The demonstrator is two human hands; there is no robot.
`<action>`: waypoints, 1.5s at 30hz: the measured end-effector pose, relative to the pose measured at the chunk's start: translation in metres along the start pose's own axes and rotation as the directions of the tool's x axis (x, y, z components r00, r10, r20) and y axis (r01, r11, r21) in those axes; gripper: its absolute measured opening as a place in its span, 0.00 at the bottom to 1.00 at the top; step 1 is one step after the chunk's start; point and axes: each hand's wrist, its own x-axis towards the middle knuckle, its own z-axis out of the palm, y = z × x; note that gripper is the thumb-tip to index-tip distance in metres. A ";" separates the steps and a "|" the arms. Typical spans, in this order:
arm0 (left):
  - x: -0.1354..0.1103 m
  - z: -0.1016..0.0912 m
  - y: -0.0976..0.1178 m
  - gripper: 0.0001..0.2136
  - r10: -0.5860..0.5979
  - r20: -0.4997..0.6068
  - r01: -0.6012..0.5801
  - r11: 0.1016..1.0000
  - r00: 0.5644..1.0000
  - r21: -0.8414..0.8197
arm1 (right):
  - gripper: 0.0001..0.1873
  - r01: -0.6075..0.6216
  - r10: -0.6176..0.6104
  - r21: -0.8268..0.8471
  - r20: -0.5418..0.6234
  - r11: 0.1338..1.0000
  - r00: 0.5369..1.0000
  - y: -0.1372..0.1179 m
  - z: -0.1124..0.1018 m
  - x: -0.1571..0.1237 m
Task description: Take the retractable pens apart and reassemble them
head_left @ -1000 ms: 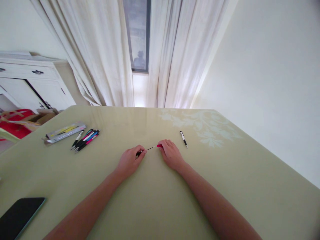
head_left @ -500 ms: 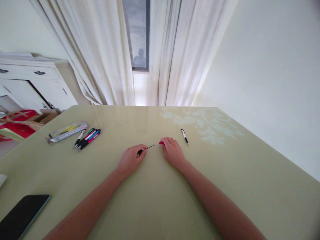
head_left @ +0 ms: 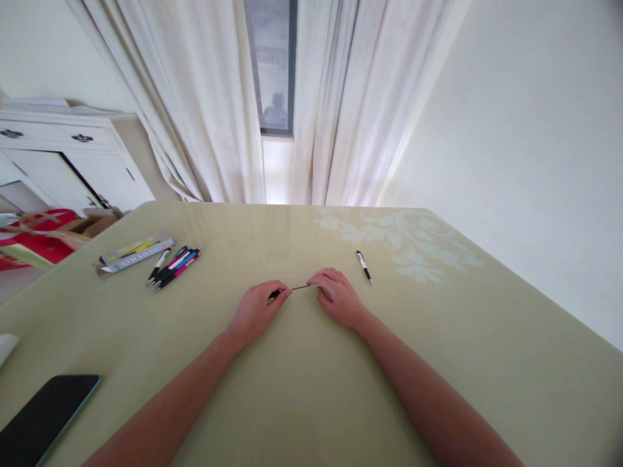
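Note:
My left hand point(head_left: 260, 310) is closed around a black pen part point(head_left: 274, 295), its thumb and finger pinching at the front. From those fingertips a thin dark pen refill point(head_left: 300, 287) runs across the gap to my right hand point(head_left: 338, 297). The fingers of my right hand are curled and meet the refill's other end. Whatever else lies inside that hand is hidden. To the right of my right hand, a white and black pen point(head_left: 364, 267) lies by itself on the table.
Several pens point(head_left: 174, 268) lie bunched at the left beside an opened pen box point(head_left: 136, 254). A dark phone point(head_left: 48, 418) rests near the front left of the pale green table point(head_left: 302, 389). Curtains point(head_left: 204, 104) hang behind the far edge, and a wall point(head_left: 535, 143) stands on the right.
The hands have come closer together, so the refill's end now meets my right fingers. The pink piece seen at my right fingertips is no longer visible. The view has shifted slightly.

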 end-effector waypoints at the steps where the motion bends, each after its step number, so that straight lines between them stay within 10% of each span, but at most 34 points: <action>1: 0.000 0.000 0.000 0.14 -0.002 0.002 0.002 1.000 1.000 -0.001 | 0.13 0.004 -0.004 -0.002 0.000 1.000 1.000 0.000 0.000 0.000; 11: 0.002 -0.001 0.001 0.09 -0.179 -0.162 0.172 0.983 0.970 -0.055 | 0.07 -0.213 0.200 -0.145 -0.098 0.966 0.975 0.007 0.007 0.002; 37: 0.004 0.007 -0.009 0.07 0.001 -0.049 0.009 0.978 0.999 0.210 | 0.02 -0.141 0.113 -0.230 -0.134 0.963 0.985 0.006 0.013 0.001; 42: 0.002 0.000 0.004 0.11 0.081 -0.240 -0.021 0.970 0.967 0.243 | 0.01 -0.140 0.110 -0.227 -0.141 0.964 0.984 0.007 0.014 0.001; 45: -0.006 -0.019 0.021 0.09 0.284 -0.421 -0.204 0.953 0.862 0.225 | 0.02 -0.144 0.114 -0.225 -0.140 0.964 0.984 0.007 0.015 0.002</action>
